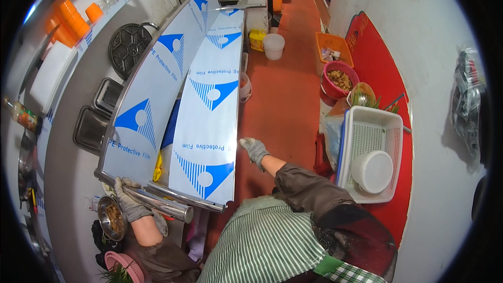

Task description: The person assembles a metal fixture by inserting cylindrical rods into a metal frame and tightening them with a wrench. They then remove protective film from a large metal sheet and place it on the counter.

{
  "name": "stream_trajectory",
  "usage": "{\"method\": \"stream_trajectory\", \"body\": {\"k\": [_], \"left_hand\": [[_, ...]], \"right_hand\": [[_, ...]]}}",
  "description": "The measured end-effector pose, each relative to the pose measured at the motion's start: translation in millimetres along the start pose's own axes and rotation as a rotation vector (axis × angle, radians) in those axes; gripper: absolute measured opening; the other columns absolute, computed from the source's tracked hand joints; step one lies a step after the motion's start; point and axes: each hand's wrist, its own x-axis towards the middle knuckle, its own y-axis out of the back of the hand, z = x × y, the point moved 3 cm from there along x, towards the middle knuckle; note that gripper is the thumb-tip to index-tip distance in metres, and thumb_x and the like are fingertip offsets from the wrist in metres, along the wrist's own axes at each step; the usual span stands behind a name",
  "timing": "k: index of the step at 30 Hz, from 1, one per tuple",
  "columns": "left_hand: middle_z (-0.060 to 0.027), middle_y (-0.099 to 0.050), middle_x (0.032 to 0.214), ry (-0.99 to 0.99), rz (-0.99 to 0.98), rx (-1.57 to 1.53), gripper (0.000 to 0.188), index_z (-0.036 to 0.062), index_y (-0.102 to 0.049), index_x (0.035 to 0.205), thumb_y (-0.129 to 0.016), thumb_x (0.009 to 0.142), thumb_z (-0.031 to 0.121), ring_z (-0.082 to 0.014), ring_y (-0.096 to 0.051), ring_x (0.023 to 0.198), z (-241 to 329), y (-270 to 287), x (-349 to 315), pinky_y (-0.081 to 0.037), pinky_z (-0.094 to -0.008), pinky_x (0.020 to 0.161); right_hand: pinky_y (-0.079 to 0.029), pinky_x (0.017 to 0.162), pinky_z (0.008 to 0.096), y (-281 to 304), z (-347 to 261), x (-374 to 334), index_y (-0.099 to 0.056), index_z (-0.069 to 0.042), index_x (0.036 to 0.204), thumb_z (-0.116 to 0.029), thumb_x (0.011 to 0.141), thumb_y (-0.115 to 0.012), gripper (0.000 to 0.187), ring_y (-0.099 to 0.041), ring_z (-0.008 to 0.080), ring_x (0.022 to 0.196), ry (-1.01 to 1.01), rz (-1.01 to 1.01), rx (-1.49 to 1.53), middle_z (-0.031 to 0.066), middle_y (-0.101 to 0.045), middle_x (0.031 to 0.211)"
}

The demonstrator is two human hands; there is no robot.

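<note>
Two long steel panels in white and blue protective film stretch away from me on the left, a left panel and a right panel. My left hand, in a grey work glove, is closed at the near corner of the left panel, around the end of a thick shiny steel tube. A second, thinner tube runs along the near end of the right panel. Beside that panel's right edge is my gloved right hand, its fingers loosely bent with nothing visible in them. Whether its fingertips touch the edge is unclear.
A white plastic basket holding a lidded white tub stands at right, before a red board. Beyond are a pink bowl of food and an orange crate. A metal bowl sits near my left hand.
</note>
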Motion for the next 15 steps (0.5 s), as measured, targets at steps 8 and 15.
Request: {"method": "stream_trajectory", "body": {"k": [8,15], "left_hand": [[0.0044,-0.043,0.053,-0.045,0.012,0.006,0.036,0.018,-0.045,0.063,-0.056,0.087,0.043,-0.0116,-0.045,0.046,-17.3,-6.4,-4.0,-0.039,-0.0249,0.046],[0.0048,-0.042,0.052,-0.066,0.022,0.031,0.036,0.0192,-0.043,0.062,-0.057,0.085,0.044,-0.0121,-0.045,0.047,-23.2,-22.3,-7.2,-0.038,-0.0259,0.046]], "right_hand": [[-0.047,0.047,0.0323,-28.1,21.5,47.5,-0.058,0.008,0.111,-0.052,0.081,-0.063,0.067,-0.058,0.0241,0.067,-0.133,-0.206,0.012,0.0202,-0.061,0.096],[-0.029,0.039,0.0308,-51.0,28.1,44.1,-0.06,0.0,0.087,-0.043,0.083,-0.066,0.044,-0.037,0.0164,0.043,-0.231,-0.259,0.284,0.0046,-0.046,0.056]]}}
